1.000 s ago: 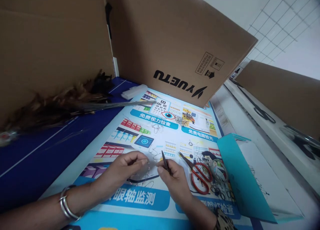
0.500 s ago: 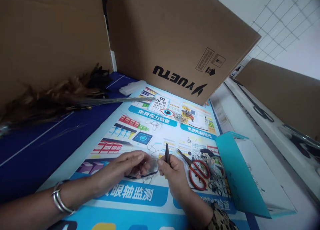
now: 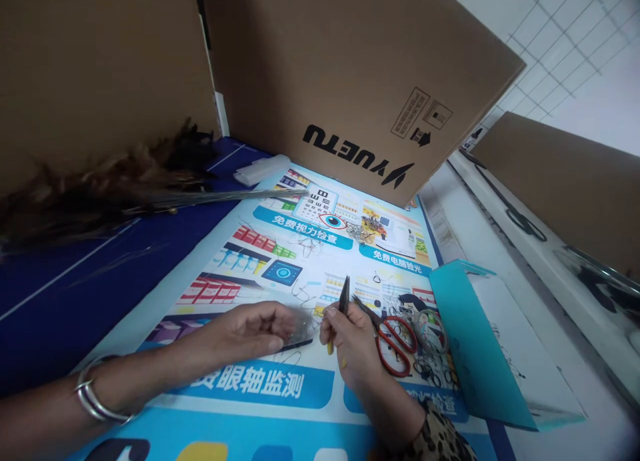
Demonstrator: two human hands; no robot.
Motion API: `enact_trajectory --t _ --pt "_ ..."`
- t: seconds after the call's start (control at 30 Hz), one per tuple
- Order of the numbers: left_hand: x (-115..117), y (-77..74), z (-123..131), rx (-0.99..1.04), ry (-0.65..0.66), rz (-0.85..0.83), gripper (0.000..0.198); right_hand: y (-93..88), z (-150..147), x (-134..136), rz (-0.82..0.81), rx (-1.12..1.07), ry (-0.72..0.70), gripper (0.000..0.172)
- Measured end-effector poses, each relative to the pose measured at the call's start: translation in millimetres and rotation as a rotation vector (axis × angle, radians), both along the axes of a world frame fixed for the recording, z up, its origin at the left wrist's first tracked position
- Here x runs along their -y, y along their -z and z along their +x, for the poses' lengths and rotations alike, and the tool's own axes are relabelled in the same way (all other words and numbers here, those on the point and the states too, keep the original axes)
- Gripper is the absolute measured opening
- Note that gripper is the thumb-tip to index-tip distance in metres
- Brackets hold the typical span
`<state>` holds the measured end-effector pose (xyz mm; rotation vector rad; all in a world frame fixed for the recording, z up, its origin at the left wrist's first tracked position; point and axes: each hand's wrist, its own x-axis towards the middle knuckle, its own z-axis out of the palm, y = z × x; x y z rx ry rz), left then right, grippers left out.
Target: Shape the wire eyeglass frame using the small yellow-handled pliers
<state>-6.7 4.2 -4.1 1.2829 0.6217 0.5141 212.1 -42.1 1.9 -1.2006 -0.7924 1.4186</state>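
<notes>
My left hand point(image 3: 255, 331) lies palm-inward over the printed mat, its fingers curled round a small clear plastic bag point(image 3: 301, 327). A dark strip runs along the bag's lower edge. What is inside the bag is too blurred to tell. My right hand point(image 3: 350, 341) grips a pair of pliers point(image 3: 345, 294), dark jaws pointing up and yellow handle ends showing below the fingers. Thumb and forefinger of that hand pinch close together, and anything between them is too small to make out. Red-handled scissors point(image 3: 397, 347) lie just right of this hand.
Wire bits and a wire coil point(image 3: 431, 331) lie beside the scissors. An open teal box point(image 3: 480, 347) stands at the right. Brown feathers on long stems point(image 3: 100, 194) lie at the left. A large cardboard box point(image 3: 350, 67) stands behind the mat.
My hands have moved slightly apart. My left hand has turned so its thumb now lies low along the bag; the pliers in my right hand have shifted a little right and up.
</notes>
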Motion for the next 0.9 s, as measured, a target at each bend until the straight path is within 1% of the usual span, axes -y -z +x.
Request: enact_trajectory --t 0.1,0.2,0.3,0.4,0.5,0.6,0.67,0.8,0.9 --pt "2 9.4 0 0.059 0.023 -0.003 0.029 -1.3 0 -2 -0.019 -0.033 0.026 0.021" --pt "6 14.8 3 -0.033 -0.011 0.040 0.022 -0.7 -1 -2 -0.019 -0.057 0.043 0.021" --pt "10 12.6 8 -0.113 -0.048 0.095 0.022 -0.3 -2 -2 -0.021 -0.055 0.050 0.022" --pt "13 9.1 13 -0.195 -0.112 0.145 0.023 -2.0 -2 -1 -0.021 -0.052 0.051 0.023" --pt "12 10.8 15 -0.238 -0.176 0.184 0.019 -4.8 -3 -2 -0.011 -0.046 0.037 0.023" --pt "9 15.0 15 -0.199 -0.210 0.159 0.014 -6.3 -5 -2 0.000 -0.034 0.033 0.024" --pt "7 15.2 14 -0.159 -0.214 0.119 0.012 -6.1 -5 -1 0.006 -0.036 0.041 0.023" --pt "7 7.2 12 -0.140 -0.207 0.052 0.017 -4.5 -4 0 0.019 -0.034 0.048 0.023" --pt "6 1.0 10 -0.160 -0.221 0.035 0.020 -2.8 -2 1 0.045 0.022 0.031 0.022"
